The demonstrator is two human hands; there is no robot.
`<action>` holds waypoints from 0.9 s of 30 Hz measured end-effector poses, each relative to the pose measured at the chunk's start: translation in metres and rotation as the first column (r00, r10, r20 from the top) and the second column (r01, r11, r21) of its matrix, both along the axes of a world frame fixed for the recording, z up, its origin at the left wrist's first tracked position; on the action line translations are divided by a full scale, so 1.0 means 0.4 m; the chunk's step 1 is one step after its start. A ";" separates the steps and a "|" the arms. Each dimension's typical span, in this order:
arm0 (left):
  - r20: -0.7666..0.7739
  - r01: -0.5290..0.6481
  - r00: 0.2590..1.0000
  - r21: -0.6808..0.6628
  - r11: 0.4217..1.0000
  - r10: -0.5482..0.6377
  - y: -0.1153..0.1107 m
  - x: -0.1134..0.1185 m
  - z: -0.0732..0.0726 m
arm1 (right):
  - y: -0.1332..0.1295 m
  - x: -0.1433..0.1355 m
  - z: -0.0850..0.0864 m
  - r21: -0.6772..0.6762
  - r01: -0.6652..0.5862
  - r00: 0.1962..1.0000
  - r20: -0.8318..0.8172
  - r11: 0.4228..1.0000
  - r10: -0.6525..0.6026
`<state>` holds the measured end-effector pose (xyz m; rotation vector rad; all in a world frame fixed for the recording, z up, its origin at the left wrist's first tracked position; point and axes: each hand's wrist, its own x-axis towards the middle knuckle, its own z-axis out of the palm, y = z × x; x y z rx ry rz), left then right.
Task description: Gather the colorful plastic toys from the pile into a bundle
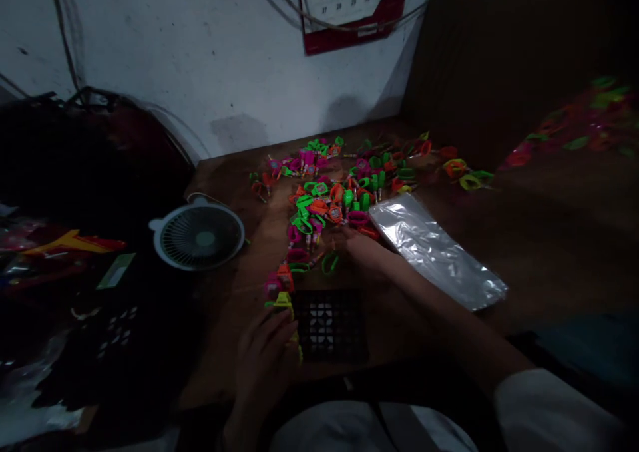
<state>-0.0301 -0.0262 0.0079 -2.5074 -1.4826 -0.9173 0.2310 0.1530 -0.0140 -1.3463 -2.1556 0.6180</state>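
Note:
My left hand (267, 345) is at the near left of the table, its fingers curled over a yellow toy watch (283, 300); more yellow shows past the fingertips. Just beyond it lie a pink toy watch (272, 285) and an orange toy watch (285, 277). My right hand (363, 247) reaches to the near edge of a heap of toy watches (324, 206) in green, orange and pink. Its fingers are stretched out, and I see nothing held in them. A loose green toy watch (330, 263) lies left of that hand.
A black lattice basket (329, 325) sits between my arms. Clear plastic bags (434, 252) lie under and beyond my right forearm. A round fan (200, 235) stands at the left. More colourful pieces (574, 122) are heaped at the far right. Behind the wooden table (234, 352) rises a wall.

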 end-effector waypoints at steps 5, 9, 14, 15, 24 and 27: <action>0.011 0.021 1.000 -0.078 0.997 -0.021 -0.007 -0.010 0.020 | -0.043 -0.019 -0.010 0.036 -0.230 0.969 0.100 0.973 0.225; 0.092 -0.075 0.993 -0.046 0.996 0.079 0.005 -0.005 0.055 | -0.126 -0.068 -0.006 -0.081 -0.135 0.964 -0.243 0.988 0.112; 0.036 -0.139 0.989 -0.069 0.988 0.142 0.046 0.019 0.060 | -0.265 -0.205 -0.022 -0.414 -0.196 0.594 -0.771 0.889 -0.229; 0.009 -0.136 0.990 -0.074 0.988 0.137 0.052 0.023 0.055 | -0.285 -0.230 -0.026 -0.471 -0.224 0.532 -0.792 0.853 -0.298; -0.010 -0.140 0.990 -0.110 0.984 0.139 0.047 0.031 0.033 | -0.359 -0.273 -0.036 -0.526 -0.025 0.642 -0.660 0.850 -0.390; 0.012 -0.132 0.991 -0.128 0.983 0.135 0.047 0.029 0.032 | -0.380 -0.284 -0.048 -0.490 0.144 0.679 -0.583 0.860 -0.446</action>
